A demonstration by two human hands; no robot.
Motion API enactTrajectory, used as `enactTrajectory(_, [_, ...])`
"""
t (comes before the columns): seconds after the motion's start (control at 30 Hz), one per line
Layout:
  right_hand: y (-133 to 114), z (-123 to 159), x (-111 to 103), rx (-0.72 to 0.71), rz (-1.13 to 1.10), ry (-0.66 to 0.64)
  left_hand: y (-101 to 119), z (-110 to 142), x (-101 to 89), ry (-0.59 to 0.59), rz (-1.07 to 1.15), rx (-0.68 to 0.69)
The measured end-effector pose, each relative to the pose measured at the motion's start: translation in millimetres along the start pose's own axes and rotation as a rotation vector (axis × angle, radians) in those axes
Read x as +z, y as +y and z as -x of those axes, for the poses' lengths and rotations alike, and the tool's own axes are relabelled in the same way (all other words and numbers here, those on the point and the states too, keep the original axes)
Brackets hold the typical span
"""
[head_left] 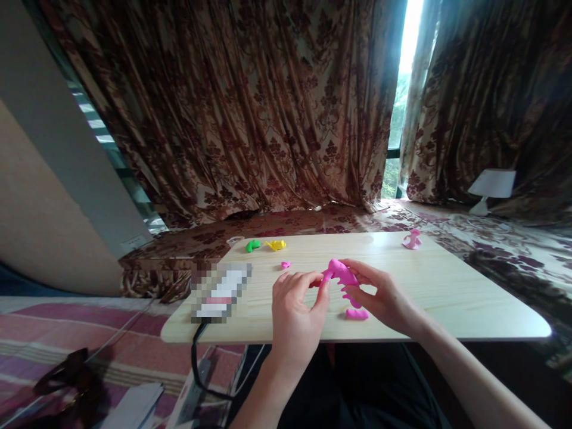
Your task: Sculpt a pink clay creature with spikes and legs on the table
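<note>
A bright pink modelling clay figure point(343, 274), curved with several small projections along its lower side, is held above the table between my two hands. My left hand point(298, 305) pinches a thin end of it between thumb and fingertips. Around its thicker right part, the thumb and fingers of my right hand point(385, 293) are closed. Just below lies a short pink clay roll point(357, 314) on the tabletop. A small pink clay lump point(285, 266) rests beyond my left hand. Farther back are a green clay piece point(252, 245) and a yellow one point(276, 245).
The pale wooden table point(465, 298) has a light pink figurine point(412, 239) at its far right. A blurred-out flat object point(223, 292) with a black cable point(194, 357) lies at the left. A white lamp point(493, 183) stands behind, near patterned curtains point(268, 119).
</note>
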State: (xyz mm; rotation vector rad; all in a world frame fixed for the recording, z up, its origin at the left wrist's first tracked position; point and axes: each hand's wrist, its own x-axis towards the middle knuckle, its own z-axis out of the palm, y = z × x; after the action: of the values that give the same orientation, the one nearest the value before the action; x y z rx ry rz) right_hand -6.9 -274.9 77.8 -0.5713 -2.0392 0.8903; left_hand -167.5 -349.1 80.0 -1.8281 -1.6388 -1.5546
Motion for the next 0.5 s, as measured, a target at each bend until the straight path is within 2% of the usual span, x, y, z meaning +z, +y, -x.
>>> enactTrajectory(0.33, [-1.5,1.5,2.7,-0.028,0.084,0.003,-4.5,1.9,3.2,-0.058,-0.055,-0.048])
enactTrajectory(0.5, [-5.1,0.0,6.7,-0.039,0.067,0.004,-5.1,3.5,5.0,-0.04,-0.059,-0.047])
